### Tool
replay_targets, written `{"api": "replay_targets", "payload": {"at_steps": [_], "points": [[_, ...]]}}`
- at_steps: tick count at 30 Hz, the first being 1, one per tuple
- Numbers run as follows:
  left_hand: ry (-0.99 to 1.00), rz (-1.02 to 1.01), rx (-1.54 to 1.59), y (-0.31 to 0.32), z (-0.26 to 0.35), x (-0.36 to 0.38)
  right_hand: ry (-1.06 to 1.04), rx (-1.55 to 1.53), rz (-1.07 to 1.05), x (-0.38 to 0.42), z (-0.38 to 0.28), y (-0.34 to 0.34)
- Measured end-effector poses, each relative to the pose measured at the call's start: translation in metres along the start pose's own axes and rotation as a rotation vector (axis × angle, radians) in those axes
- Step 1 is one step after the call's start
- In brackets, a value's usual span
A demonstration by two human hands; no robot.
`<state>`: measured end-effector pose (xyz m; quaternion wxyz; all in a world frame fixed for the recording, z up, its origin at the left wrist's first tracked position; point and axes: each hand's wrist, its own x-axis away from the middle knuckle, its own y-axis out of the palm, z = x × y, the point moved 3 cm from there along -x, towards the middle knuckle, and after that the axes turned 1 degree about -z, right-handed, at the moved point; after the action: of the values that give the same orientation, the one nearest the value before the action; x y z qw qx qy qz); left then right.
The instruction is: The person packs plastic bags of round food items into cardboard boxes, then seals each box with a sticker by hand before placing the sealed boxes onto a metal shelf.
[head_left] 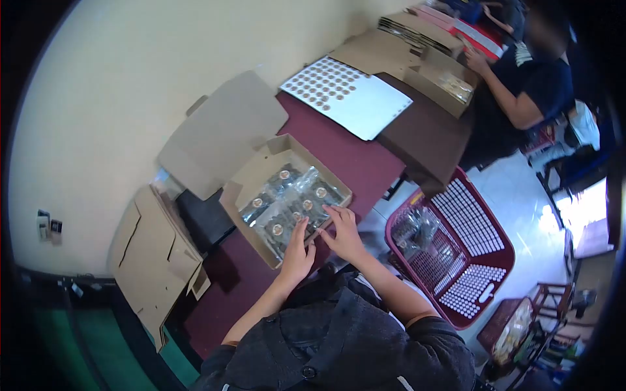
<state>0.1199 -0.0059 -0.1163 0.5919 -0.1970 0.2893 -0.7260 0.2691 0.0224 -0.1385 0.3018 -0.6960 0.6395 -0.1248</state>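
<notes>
An open cardboard box [255, 171] on the table holds several clear plastic packets [277, 230] with dark contents and small round stickers. My left hand [297, 255] reaches over the box's near edge, its outstretched fingers resting on the packets. Beside it, my right hand [343, 238] has its fingers spread at the near right edge, their tips touching the packets there. Neither hand is closed around anything. The box's lid [225, 130] is folded back toward the wall. My fingers cover part of the nearest packets.
Flattened cardboard boxes [153, 251] lean at the left. A sheet of round stickers [355, 98] lies farther along the maroon table [355, 159]. A maroon plastic basket [499, 244] with more packets stands at my right. Another person [521, 98] handles a second box [438, 83].
</notes>
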Motion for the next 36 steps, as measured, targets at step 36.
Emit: {"api": "replay_targets", "payload": {"at_steps": [36], "points": [[-0.839, -0.584, 0.386, 0.544, 0.024, -0.068, 1.25, -1.006, 0.584, 0.256, 0.451, -0.076]]}}
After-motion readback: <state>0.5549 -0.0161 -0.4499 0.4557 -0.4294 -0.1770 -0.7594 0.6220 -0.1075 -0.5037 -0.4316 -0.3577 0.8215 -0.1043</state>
